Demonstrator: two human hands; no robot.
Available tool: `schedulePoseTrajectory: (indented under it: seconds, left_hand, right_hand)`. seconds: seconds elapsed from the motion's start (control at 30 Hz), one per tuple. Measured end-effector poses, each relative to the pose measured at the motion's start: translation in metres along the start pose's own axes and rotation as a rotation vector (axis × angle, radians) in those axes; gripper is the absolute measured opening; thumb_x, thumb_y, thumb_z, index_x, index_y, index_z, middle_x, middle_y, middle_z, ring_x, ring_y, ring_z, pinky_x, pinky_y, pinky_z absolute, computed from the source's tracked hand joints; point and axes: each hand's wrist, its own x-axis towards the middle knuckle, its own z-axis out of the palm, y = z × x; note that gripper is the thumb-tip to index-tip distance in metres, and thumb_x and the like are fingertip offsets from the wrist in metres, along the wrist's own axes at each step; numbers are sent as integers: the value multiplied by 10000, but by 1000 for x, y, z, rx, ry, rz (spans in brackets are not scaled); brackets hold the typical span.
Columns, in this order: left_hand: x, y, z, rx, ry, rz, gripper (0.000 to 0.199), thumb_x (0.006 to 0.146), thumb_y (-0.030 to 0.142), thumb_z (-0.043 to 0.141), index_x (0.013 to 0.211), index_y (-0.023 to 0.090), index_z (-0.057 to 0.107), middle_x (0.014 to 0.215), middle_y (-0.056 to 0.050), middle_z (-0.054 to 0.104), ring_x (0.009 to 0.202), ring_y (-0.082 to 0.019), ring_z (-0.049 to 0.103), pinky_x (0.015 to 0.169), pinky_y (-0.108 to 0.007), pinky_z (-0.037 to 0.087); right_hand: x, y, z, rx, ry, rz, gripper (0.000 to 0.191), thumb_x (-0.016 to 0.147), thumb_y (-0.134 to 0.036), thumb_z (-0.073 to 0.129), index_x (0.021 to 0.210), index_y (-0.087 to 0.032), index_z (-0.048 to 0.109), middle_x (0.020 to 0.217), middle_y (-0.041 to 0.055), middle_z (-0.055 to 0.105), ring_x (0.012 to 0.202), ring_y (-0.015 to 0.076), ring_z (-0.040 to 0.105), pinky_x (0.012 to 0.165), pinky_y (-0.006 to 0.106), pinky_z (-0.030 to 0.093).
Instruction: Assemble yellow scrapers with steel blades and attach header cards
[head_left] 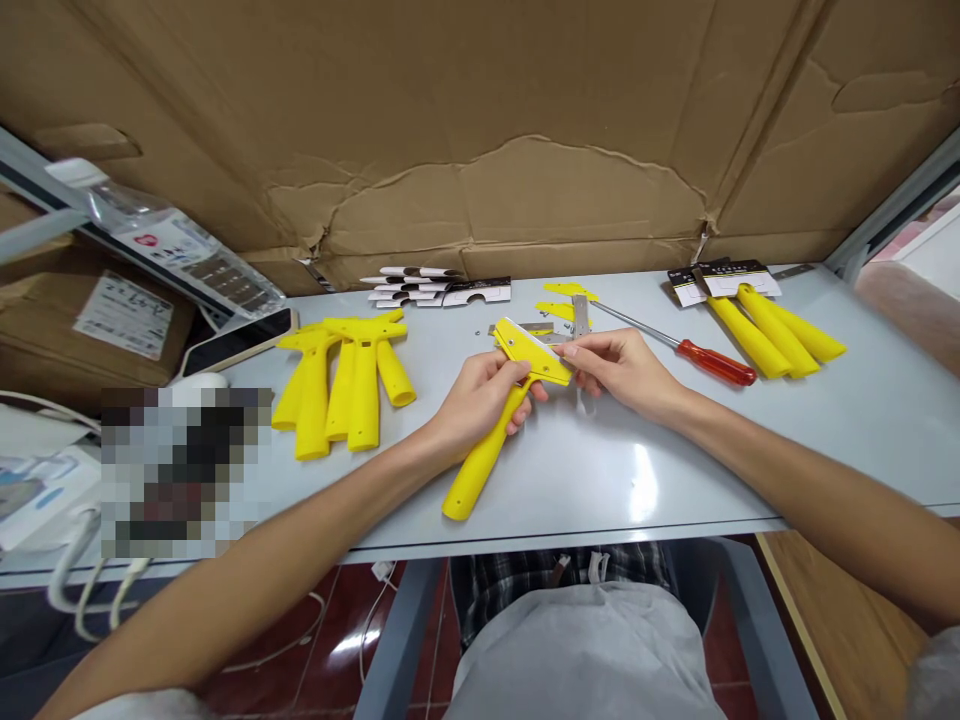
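My left hand (484,400) is closed round the neck of a yellow scraper (487,455), its thumb lying on the wide head. The scraper slants, handle towards me, with two small screws showing in its head and a pale strip along the far edge. At the head's right end, my right hand (619,370) has its thumb and forefinger pinched together; what is between those fingertips, if anything, is hidden. Just beyond my hands lie loose yellow head plates (564,292), metal blade pieces (580,316) and a few tiny screws (546,326).
A red-handled screwdriver (716,362) lies to the right, near carded yellow scrapers (757,335). Several yellow scraper handles (364,385) are heaped left. Folded cards (420,288) lie at the back against cardboard (465,120). A phone (240,340) and a bottle (187,245) are far left.
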Motion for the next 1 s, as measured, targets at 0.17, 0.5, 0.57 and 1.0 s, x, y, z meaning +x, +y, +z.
schedulePoseTrajectory:
  seconds: [0.17,0.5,0.57,1.0]
  left_hand:
    - [1,-2,-1,7,-5,17,164,956,261,547,855,153,619,478,16,544,398,-116,459,419,-218,377]
    - [5,-8,-3,35,-41,31,173,953,254,552,845,146,634,581,-15,627,415,-111,515,404,-224,425]
    - [9,-10,-5,46,-45,20,171,959,280,587,915,130,656,689,-44,691,438,-113,558,412,-235,467]
    - [5,-18,-19,627,183,488,891,878,298,768,1689,243,405,1169,-74,768,593,-94,626,639,-271,567]
  right_hand:
    - [0,-2,-3,49,-75,7,378,845,-446,864,1090,-161,832,861,66,771,701,147,666,529,265,529]
    - [-3,-1,7,120,-137,132,331,776,-421,939,887,-156,776,682,17,717,520,104,601,521,259,517]
    - [-1,2,7,174,-120,166,343,743,-407,961,886,-155,776,685,22,714,531,105,597,512,259,512]
    - [3,3,2,278,-46,219,433,612,-335,1032,906,-139,783,679,17,701,550,106,594,497,258,514]
